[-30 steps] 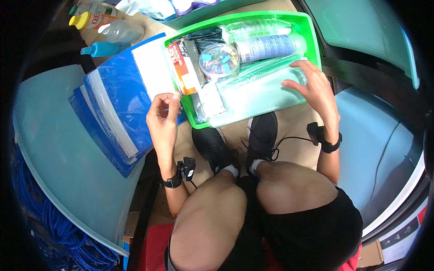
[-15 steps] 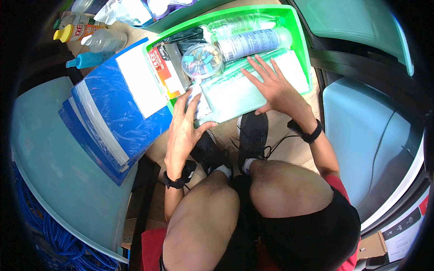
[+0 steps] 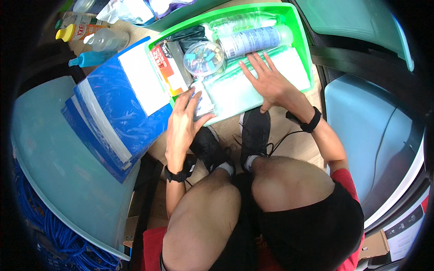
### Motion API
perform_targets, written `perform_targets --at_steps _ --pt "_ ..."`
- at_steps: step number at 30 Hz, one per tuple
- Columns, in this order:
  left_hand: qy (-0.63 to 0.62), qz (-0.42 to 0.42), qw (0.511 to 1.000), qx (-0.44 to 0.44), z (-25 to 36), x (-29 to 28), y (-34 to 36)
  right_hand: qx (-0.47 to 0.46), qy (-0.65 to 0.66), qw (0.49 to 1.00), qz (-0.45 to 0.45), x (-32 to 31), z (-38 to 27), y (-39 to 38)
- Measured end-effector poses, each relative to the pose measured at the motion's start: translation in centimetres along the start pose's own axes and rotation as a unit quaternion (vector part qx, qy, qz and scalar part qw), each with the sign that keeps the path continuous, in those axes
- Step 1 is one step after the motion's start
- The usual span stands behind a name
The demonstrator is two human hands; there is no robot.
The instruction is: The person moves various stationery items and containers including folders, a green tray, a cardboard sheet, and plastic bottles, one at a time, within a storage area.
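Head view: your left hand is spread wide at a white packet. Your right hand splays over green plastic.

We see a translucent pale-green plastic pouch lying flat along the near side of a bright green open bin, a small white packet at the pouch's left end.

Right hand seemingly touches green pouch.
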State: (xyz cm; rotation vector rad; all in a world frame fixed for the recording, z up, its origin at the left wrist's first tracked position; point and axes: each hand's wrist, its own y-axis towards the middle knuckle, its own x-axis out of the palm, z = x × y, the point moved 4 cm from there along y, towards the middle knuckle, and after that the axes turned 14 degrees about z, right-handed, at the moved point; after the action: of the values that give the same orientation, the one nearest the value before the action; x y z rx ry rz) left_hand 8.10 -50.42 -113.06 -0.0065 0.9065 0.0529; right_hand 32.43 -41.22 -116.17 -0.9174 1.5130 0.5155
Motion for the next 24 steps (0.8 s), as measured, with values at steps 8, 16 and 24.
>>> perform_targets --at_steps 8,16,24 --pt "0.015 0.112 0.989 0.093 -1.0 -0.2 -0.6 0.021 0.128 0.991 -0.029 -1.3 1.8 0.0" --pt "0.031 0.093 0.992 0.078 -1.0 -0.7 -0.1 -0.063 -0.012 0.983 0.174 -0.8 -1.4 -1.7" --pt "0.036 0.121 0.99 0.065 -1.8 -1.4 -0.3 0.001 -0.038 0.986 0.163 1.1 -2.1 -2.1"
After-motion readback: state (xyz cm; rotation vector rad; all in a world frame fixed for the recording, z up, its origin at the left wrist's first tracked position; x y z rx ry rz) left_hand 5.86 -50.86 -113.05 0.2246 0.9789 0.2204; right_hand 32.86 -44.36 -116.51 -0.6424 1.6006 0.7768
